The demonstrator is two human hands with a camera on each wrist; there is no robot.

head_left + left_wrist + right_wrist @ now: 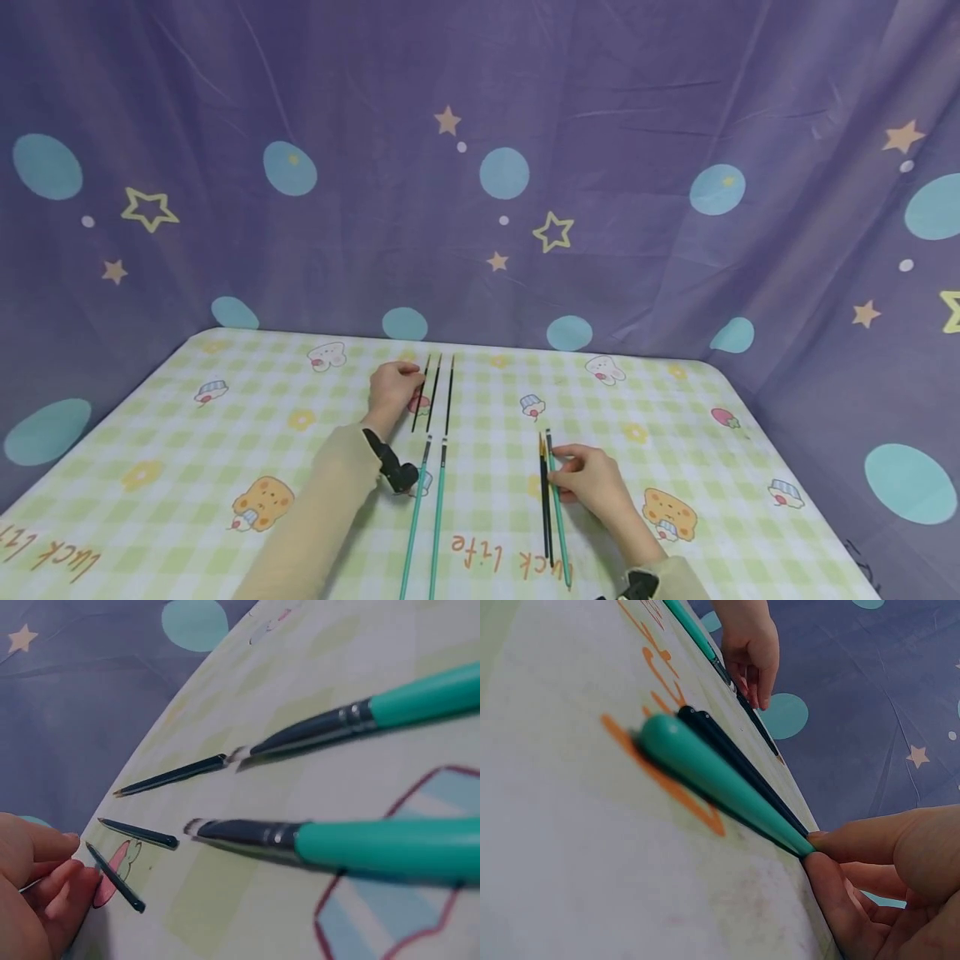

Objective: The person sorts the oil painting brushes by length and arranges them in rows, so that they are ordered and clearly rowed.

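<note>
My right hand (592, 482) pinches a teal-handled paintbrush (559, 508) between thumb and forefinger. In the right wrist view its rounded teal handle end (675, 742) points toward the camera. Two thin black paintbrushes (546, 508) lie close along its left side. My left hand (393, 393) is beside the upper part of the leftmost of three thin black paintbrushes (421, 400) lying at the back. In the left wrist view the fingertips (69, 844) are by that brush's tip, with no grip on it seen. Two teal paintbrushes (438, 521) lie below those three, bristles pointing away from me.
A green-and-white checked cloth (337, 533) with printed bears, cupcakes and lettering covers the table. Behind it, a purple curtain (375, 233) with stars and blue dots hangs along the back and sides. Dark wrist cameras (393, 467) sit on both forearms.
</note>
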